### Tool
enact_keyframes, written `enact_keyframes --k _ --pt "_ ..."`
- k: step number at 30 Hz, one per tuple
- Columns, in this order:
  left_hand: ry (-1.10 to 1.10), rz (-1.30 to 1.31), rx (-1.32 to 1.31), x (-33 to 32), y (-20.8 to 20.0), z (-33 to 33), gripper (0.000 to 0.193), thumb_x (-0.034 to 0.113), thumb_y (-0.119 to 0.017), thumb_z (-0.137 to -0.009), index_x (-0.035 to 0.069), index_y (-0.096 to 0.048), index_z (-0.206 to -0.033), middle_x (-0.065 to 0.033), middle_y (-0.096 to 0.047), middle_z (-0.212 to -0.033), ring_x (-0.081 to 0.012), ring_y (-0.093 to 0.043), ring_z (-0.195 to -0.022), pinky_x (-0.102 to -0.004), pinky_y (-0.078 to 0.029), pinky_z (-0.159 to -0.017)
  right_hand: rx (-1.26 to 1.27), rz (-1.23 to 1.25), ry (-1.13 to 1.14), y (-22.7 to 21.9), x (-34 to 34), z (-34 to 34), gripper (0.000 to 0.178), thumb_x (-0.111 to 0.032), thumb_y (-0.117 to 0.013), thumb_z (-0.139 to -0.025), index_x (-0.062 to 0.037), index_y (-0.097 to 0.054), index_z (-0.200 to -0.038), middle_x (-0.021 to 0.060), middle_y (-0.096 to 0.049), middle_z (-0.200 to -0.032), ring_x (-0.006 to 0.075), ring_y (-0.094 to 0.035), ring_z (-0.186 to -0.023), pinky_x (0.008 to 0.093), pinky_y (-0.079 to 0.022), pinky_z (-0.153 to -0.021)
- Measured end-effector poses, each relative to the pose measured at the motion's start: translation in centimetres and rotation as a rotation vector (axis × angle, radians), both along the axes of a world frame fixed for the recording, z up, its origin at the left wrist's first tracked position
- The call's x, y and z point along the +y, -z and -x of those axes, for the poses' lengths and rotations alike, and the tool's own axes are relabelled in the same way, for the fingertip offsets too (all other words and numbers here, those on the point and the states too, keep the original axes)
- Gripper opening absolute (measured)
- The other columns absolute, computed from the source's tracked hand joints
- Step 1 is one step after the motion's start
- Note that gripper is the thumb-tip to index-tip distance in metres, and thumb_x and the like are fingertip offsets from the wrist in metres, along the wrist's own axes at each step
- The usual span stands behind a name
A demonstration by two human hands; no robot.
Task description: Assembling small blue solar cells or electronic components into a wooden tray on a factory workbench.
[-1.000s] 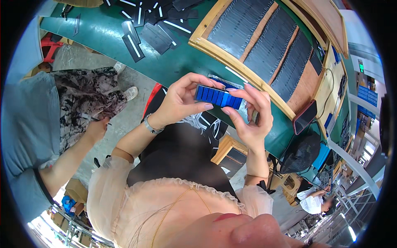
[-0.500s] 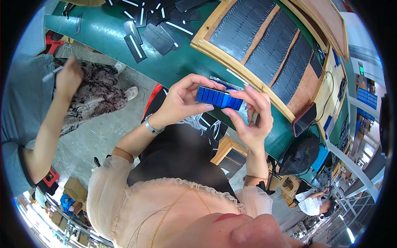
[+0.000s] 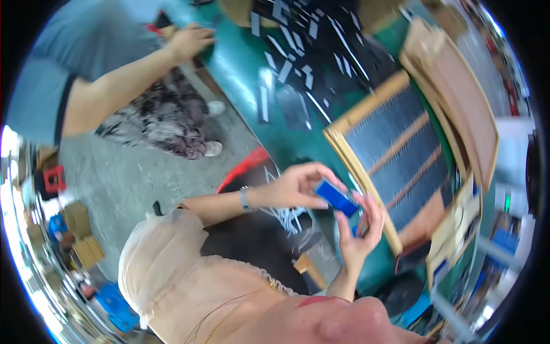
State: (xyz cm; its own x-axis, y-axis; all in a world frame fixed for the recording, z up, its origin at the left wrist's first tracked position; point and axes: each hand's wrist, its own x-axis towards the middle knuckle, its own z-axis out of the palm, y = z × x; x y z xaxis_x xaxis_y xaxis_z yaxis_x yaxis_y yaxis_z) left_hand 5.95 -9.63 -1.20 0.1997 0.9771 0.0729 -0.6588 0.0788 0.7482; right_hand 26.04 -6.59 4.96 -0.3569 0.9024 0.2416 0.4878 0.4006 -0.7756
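Note:
Between my hands is a small blue rectangular panel (image 3: 336,197), tilted down to the right and blurred. My left hand (image 3: 295,186) pinches its left end between thumb and fingers. At the other end, my right hand (image 3: 361,232) closes on the panel with thumb and curled fingers. More blue shows by my right palm, too blurred to name. Just beyond my hands lies a wooden frame (image 3: 339,142) with rows of thin dark strips inside it.
Scattered dark flat pieces (image 3: 298,103) with white strips lie across the green table (image 3: 238,63). At the left stands a co-worker, whose hand (image 3: 192,41) is at the table edge. A dark phone-like slab (image 3: 413,257) leans near the frame's lower corner.
My view has turned, so the table and frame appear shifted. The panel has tilted, and its segmented face no longer shows clearly. The co-worker's hand has moved to the table edge.

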Motion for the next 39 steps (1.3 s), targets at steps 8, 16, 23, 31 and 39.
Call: enact_keyframes --k 8,16,23,31,39 --pt "-0.072 -0.020 0.057 -1.5 -1.1 2.5 0.042 -0.006 -0.068 -0.087 0.005 -0.052 -0.123 -0.0105 -0.058 -0.131 -0.0185 -0.052 -0.126 -0.0349 -0.046 -0.104 -0.110 -0.018 -0.090 -0.6 0.2 1.5 0.070 -0.007 -0.083 -0.067 -0.0011 -0.054 -0.130 0.0086 -0.064 -0.116 0.0179 -0.047 -0.078 0.0278 -0.039 -0.066" --pt "-0.116 -0.008 0.103 -0.4 -1.1 4.7 0.042 -0.006 -0.067 -0.087 0.004 -0.051 -0.125 -0.0110 -0.057 -0.132 -0.0179 -0.051 -0.126 -0.0352 -0.046 -0.104 0.905 0.508 -0.451 -5.5 1.0 3.9 0.045 0.001 -0.068 -0.073 -0.0050 -0.058 -0.116 0.0127 -0.056 -0.095 0.0169 -0.050 -0.072 0.0248 -0.040 -0.059" --pt "-0.144 0.003 0.068 -1.1 -1.9 4.9 0.043 -0.009 -0.066 -0.087 0.004 -0.051 -0.126 -0.0117 -0.056 -0.133 -0.0180 -0.051 -0.127 -0.0356 -0.043 -0.107 1.217 0.906 -1.409 -10.8 4.8 10.2 0.014 -0.020 -0.060 -0.097 -0.0169 -0.064 -0.110 0.0124 -0.044 -0.099 0.0256 -0.049 -0.079 0.0283 -0.047 -0.059" --pt "-0.204 0.017 0.068 0.0 -1.9 5.6 0.045 -0.011 -0.067 -0.084 0.006 -0.053 -0.123 -0.0124 -0.057 -0.133 -0.0184 -0.051 -0.126 -0.0347 -0.045 -0.103 1.235 0.747 -1.261 -11.4 3.8 10.3 0.012 -0.015 -0.067 -0.090 -0.0176 -0.063 -0.100 0.0117 -0.049 -0.093 0.0231 -0.049 -0.071 0.0277 -0.042 -0.057" --pt "-0.209 -0.002 0.066 3.0 -4.0 5.0 0.047 -0.007 -0.073 -0.078 0.006 -0.052 -0.119 -0.0156 -0.060 -0.125 -0.0235 -0.056 -0.122 -0.0381 -0.047 -0.104 -0.072 -0.148 -0.065 -5.6 4.7 4.4 0.076 -0.014 -0.089 -0.060 -0.0047 -0.058 -0.128 0.0118 -0.064 -0.125 0.0265 -0.058 -0.100 0.0352 -0.045 -0.087"
